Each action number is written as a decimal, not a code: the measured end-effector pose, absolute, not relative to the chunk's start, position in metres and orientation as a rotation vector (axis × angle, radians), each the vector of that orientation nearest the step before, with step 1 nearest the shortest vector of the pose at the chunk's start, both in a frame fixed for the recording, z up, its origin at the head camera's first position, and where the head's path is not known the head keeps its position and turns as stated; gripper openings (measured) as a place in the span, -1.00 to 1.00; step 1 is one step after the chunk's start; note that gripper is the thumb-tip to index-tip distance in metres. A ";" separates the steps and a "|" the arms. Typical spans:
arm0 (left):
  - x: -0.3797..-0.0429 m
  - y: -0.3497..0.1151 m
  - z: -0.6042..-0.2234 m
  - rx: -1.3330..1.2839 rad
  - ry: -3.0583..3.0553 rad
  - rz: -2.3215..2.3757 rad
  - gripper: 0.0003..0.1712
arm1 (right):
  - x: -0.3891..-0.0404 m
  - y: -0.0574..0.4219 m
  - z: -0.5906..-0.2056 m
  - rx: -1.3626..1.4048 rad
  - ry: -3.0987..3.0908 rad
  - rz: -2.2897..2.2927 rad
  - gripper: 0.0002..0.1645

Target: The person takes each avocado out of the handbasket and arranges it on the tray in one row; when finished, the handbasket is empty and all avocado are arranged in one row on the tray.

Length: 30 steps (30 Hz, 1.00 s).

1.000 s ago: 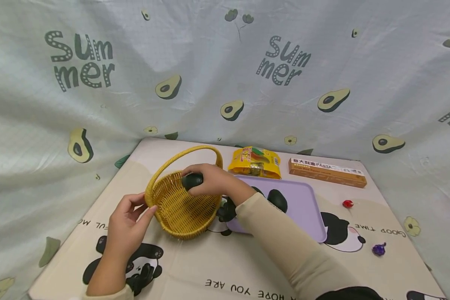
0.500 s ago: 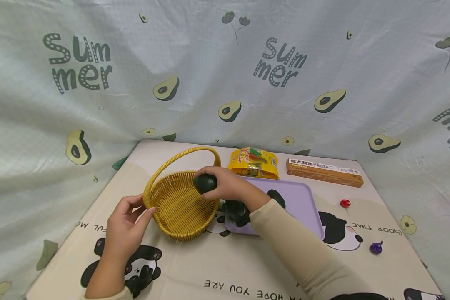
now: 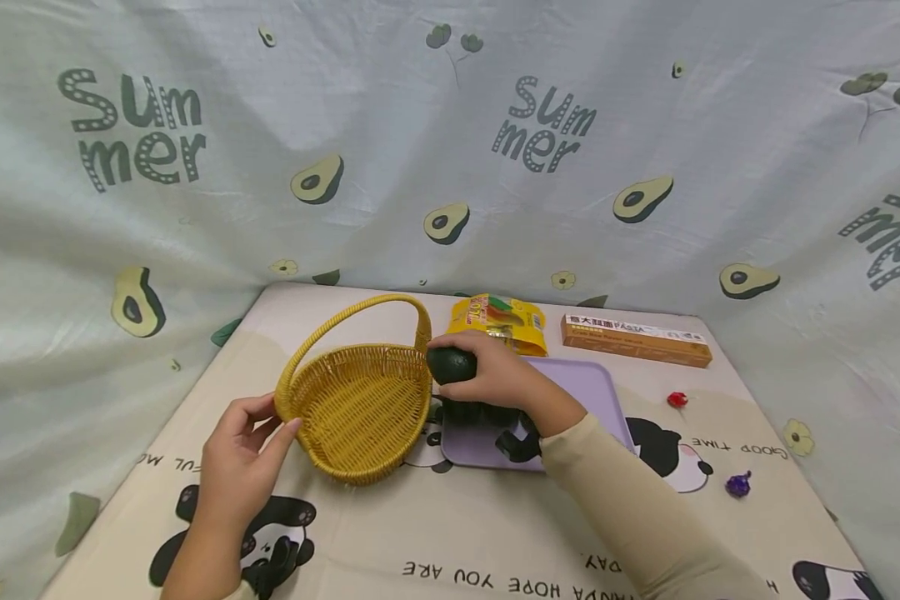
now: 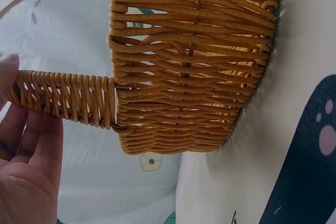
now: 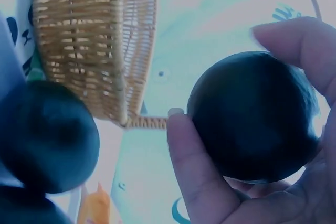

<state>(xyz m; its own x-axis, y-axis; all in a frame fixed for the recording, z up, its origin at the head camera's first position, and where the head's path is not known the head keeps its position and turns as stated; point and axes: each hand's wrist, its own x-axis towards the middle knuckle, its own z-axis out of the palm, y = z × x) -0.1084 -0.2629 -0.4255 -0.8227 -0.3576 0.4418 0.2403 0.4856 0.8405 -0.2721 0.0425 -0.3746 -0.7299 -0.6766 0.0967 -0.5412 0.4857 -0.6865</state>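
A yellow wicker basket [image 3: 360,417] stands left of the middle of the table in the head view. My left hand [image 3: 240,454] pinches the lower part of its handle [image 4: 63,95] between thumb and fingers. In my right hand [image 3: 506,375] is a dark green avocado [image 3: 452,365], gripped by curled fingers and thumb beside the basket's right rim, above the left side of a lilac tray [image 3: 600,400]. More dark avocados lie under that hand, partly hidden; the right wrist view shows one nearby avocado [image 5: 50,137] and part of another.
Behind the tray lies a yellow snack bag [image 3: 528,329], with a brown pasta box [image 3: 633,342] to its right. A small red wrapped piece [image 3: 677,400] and a purple one [image 3: 738,484] lie farther right. A patterned cloth hangs behind the table.
My right hand has moved right with the avocado, from over the basket to the tray's left side. The left hand keeps its hold on the handle; the head view has shifted slightly.
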 end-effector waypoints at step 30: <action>-0.108 -0.261 -0.426 0.124 -2.151 -1.338 -0.53 | -0.268 0.127 -0.370 -0.760 2.709 -1.262 -0.38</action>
